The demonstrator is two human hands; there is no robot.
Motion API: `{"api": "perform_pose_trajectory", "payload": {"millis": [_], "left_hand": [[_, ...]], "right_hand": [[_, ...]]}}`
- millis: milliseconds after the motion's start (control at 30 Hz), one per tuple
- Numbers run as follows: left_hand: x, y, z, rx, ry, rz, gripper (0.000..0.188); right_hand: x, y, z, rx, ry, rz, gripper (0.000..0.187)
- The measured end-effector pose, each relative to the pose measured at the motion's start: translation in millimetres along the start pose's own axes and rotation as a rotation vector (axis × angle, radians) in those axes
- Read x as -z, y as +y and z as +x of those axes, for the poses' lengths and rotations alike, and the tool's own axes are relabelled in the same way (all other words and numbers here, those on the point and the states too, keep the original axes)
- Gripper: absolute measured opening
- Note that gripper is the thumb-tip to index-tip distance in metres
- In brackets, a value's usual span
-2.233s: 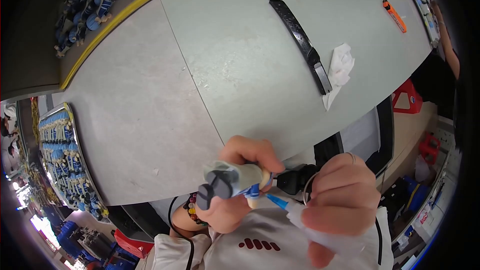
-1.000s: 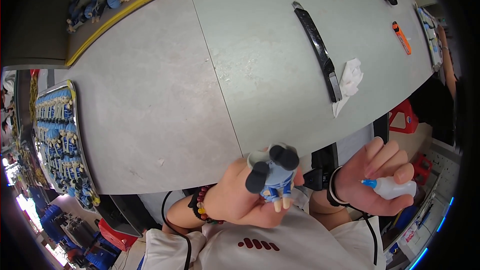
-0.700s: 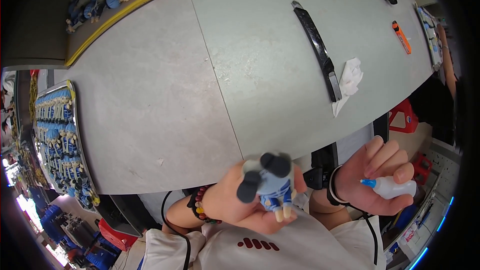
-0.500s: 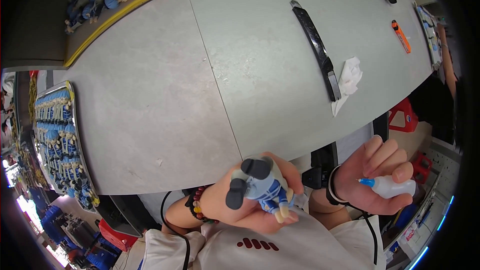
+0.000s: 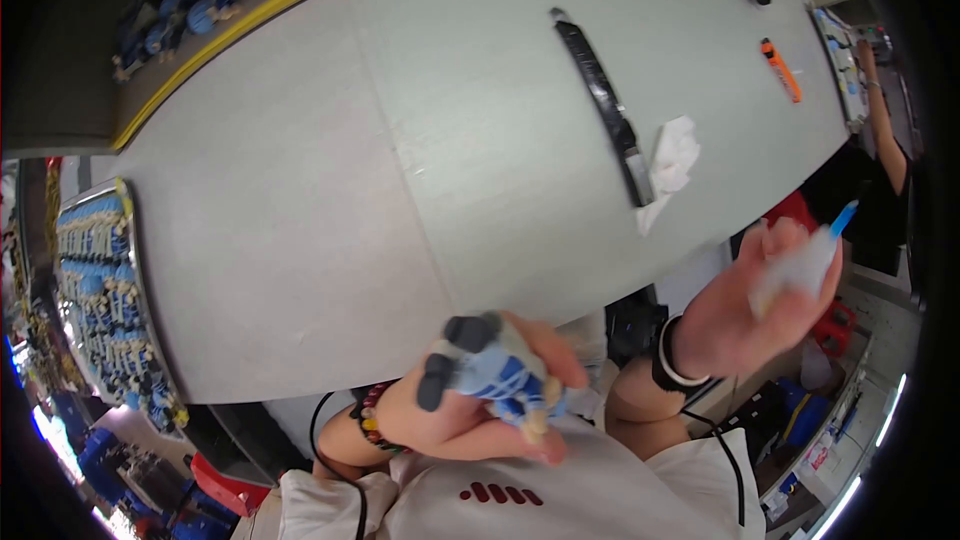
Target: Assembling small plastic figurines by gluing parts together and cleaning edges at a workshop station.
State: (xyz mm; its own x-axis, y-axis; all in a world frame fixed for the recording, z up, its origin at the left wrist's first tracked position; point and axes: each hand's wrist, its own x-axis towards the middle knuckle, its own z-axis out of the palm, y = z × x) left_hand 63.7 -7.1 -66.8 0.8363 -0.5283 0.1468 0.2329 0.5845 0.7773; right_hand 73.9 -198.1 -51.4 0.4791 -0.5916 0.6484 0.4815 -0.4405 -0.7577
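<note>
My left hand (image 5: 470, 420) grips a small blue and white toy figure (image 5: 490, 372) with two dark round ears, lying tilted close to my chest below the table's near edge. My right hand (image 5: 745, 310) is raised to the right, off the table, and holds a small white squeeze bottle (image 5: 800, 265) with a blue tip pointing up and to the right. The two hands are apart. A beaded bracelet sits on my left wrist and a white band on my right.
A grey table (image 5: 400, 160) spreads ahead. On it lie a long black bar (image 5: 605, 105), a crumpled white tissue (image 5: 675, 155) and an orange marker (image 5: 781, 68). A tray (image 5: 138, 330) of several blue figures stands at the left. Another person's arm (image 5: 885, 135) shows at the far right.
My right hand has swung up and to the right with the bottle, its tip now pointing upward. My left hand has rolled the figure so its ears point left.
</note>
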Motion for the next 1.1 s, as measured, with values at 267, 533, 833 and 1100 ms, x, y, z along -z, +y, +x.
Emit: {"api": "perform_pose_trajectory", "payload": {"millis": [267,533,833,1100], "left_hand": [[-2,8,3,0.122,0.13,0.018,0.047],[-5,4,7,0.062,0.181,0.092,0.027],[1,9,7,0.044,0.04,0.191,0.021],[0,13,9,0.085,-0.041,0.179,0.043]], "right_hand": [[23,41,46,-0.318,-0.201,-0.279,0.046],[-14,-7,21,0.168,-0.689,-0.592,0.042],[-32,-7,13,0.096,-0.993,-0.704,0.035],[-35,0,17,0.181,-0.965,-0.691,0.024]]}}
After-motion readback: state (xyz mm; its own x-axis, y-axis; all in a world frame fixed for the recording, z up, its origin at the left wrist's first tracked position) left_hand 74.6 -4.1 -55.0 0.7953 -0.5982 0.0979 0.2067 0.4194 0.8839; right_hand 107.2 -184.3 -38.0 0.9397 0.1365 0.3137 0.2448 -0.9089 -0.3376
